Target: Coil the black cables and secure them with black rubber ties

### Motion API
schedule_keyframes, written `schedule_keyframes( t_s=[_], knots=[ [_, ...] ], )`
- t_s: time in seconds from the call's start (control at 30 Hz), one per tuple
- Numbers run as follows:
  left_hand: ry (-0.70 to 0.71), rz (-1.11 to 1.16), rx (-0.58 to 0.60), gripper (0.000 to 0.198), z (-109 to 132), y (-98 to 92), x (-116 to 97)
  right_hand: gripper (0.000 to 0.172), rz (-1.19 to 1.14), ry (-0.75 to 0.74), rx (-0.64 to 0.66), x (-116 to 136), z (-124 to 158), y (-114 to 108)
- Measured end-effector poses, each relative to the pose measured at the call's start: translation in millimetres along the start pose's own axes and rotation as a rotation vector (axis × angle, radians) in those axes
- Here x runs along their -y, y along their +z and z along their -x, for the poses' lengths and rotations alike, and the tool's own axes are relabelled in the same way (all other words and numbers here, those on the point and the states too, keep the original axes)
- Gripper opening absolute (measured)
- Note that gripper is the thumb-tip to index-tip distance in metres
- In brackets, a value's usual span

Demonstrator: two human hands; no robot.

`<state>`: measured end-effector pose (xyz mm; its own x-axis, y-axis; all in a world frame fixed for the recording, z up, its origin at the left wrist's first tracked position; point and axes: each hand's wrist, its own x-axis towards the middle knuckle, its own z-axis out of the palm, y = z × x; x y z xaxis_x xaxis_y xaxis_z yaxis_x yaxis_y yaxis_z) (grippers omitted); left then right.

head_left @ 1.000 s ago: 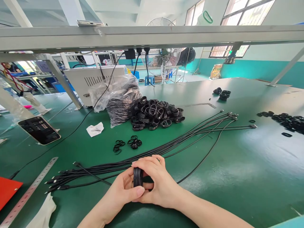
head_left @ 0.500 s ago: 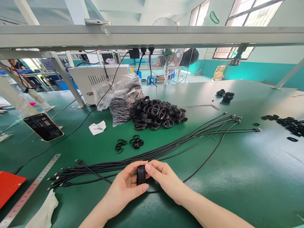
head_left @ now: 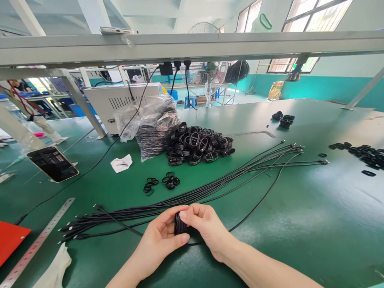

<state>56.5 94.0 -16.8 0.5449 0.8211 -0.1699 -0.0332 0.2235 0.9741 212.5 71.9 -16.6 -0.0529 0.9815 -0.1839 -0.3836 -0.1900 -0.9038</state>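
Note:
My left hand [head_left: 160,242] curls around a small bundle of black loops [head_left: 180,225], its ridges lying side by side. I cannot tell whether these are separate rings or one coil. The thumb and forefinger of my right hand [head_left: 207,226] are closed in a pinch at the bundle's upper edge, partly covering it. Beneath both hands runs a single black cable [head_left: 255,210] that arcs over the green table. Just beyond lies a row of long black cables [head_left: 192,195] with metal plugs at their ends. Two little heaps of thin black rings [head_left: 171,181] lie farther off.
A large pile of black looped bundles [head_left: 198,144] sits beside a filled plastic bag [head_left: 156,134]. To the left are a phone [head_left: 52,163], a steel ruler [head_left: 39,242] and a red object [head_left: 12,242]. Flat black rings [head_left: 367,156] lie at right. A metal beam [head_left: 192,46] crosses above.
My right fingers have moved slightly left and over the bundle's upper edge, hiding more of it. The left hand keeps its hold. The whole view has shifted a little.

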Motion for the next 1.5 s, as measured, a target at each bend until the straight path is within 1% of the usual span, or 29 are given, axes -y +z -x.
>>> schedule_keyframes(
  t_s=[0.13, 0.23, 0.3, 0.37, 0.43, 0.5, 0.57, 0.63, 0.67, 0.73, 0.83, 0.9, 0.97, 1.0, 1.1, 1.13, 1.17, 1.23, 1.3, 1.37, 1.47, 1.5],
  knots=[
    [0.007, -0.067, -0.034, 0.047, -0.9, 1.1, -2.5, 0.041, 0.071, -0.024, -0.041, -2.5, 1.5, 3.4],
    [-0.009, -0.030, -0.037, 0.050, -1.9, -0.5, -2.8, 0.042, 0.148, -0.060, -0.010, -0.2, 1.7, 3.1],
    [-0.063, 0.076, 0.020, 0.056, -1.3, -4.2, -2.7, 0.043, 0.217, -0.120, 0.007, 3.9, 1.1, -0.7],
    [-0.130, 0.205, 0.102, 0.056, 0.7, -9.6, -2.9, 0.042, 0.303, -0.200, -0.031, 8.9, -0.1, -6.5],
    [-0.173, 0.311, 0.185, 0.052, 3.5, -15.8, -3.4, 0.036, 0.371, -0.230, -0.066, 13.1, -1.3, -12.0],
    [-0.188, 0.392, 0.249, 0.053, 6.4, -21.1, -4.0, 0.032, 0.381, -0.176, -0.018, 15.4, -2.2, -15.5],
    [-0.195, 0.444, 0.280, 0.058, 8.6, -24.1, -4.7, 0.032, 0.354, -0.082, 0.090, 15.7, -2.7, -17.1],
    [-0.210, 0.459, 0.278, 0.064, 9.4, -24.3, -5.7, 0.035, 0.280, 0.004, 0.212, 14.9, -3.3, -17.7],
    [-0.217, 0.452, 0.268, 0.067, 9.2, -23.5, -6.3, 0.036, 0.224, 0.038, 0.256, 14.3, -3.9, -18.0],
    [-0.220, 0.402, 0.233, 0.066, 7.4, -20.6, -7.0, 0.038, 0.086, 0.086, 0.303, 13.3, -5.5, -19.2],
    [-0.171, 0.273, 0.121, 0.054, 2.5, -15.6, -6.1, 0.042, -0.083, 0.137, 0.298, 12.8, -8.5, -22.1],
    [-0.122, 0.194, 0.037, 0.048, -0.6, -12.8, -4.6, 0.044, -0.122, 0.160, 0.280, 12.4, -10.0, -23.6],
    [-0.074, 0.125, -0.019, 0.049, -2.1, -9.8, -2.9, 0.046, -0.118, 0.168, 0.256, 11.1, -10.7, -23.8],
    [-0.052, 0.089, -0.033, 0.054, -2.2, -8.1, -2.3, 0.046, -0.113, 0.170, 0.246, 10.0, -10.7, -23.4],
    [-0.012, -0.044, -0.077, 0.078, -0.8, -1.4, -1.0, 0.044, -0.087, 0.167, 0.218, 5.7, -9.9, -20.3],
    [-0.010, -0.097, -0.098, 0.083, -0.1, 0.8, -0.7, 0.044, -0.079, 0.164, 0.213, 4.5, -9.5, -19.0],
    [-0.014, -0.151, -0.122, 0.084, 0.4, 2.9, -0.4, 0.044, -0.072, 0.161, 0.212, 3.7, -9.1, -17.7],
    [-0.022, -0.244, -0.166, 0.079, 0.8, 5.6, 0.6, 0.044, -0.062, 0.154, 0.210, 3.5, -8.5, -15.9],
    [-0.034, -0.296, -0.194, 0.075, 0.4, 6.7, 1.7, 0.044, -0.049, 0.147, 0.199, 4.8, -8.1, -15.2],
    [-0.030, -0.313, -0.224, 0.072, -0.3, 7.0, 2.3, 0.043, -0.024, 0.145, 0.199, 6.3, -7.8, -15.3],
    [-0.002, -0.307, -0.283, 0.068, -0.4, 8.2, 0.8, 0.040, 0.027, 0.144, 0.237, 6.6, -6.8, -15.8],
    [0.004, -0.306, -0.299, 0.067, -0.1, 8.9, -0.4, 0.039, 0.048, 0.130, 0.226, 5.9, -6.1, -15.9]
  ],
)
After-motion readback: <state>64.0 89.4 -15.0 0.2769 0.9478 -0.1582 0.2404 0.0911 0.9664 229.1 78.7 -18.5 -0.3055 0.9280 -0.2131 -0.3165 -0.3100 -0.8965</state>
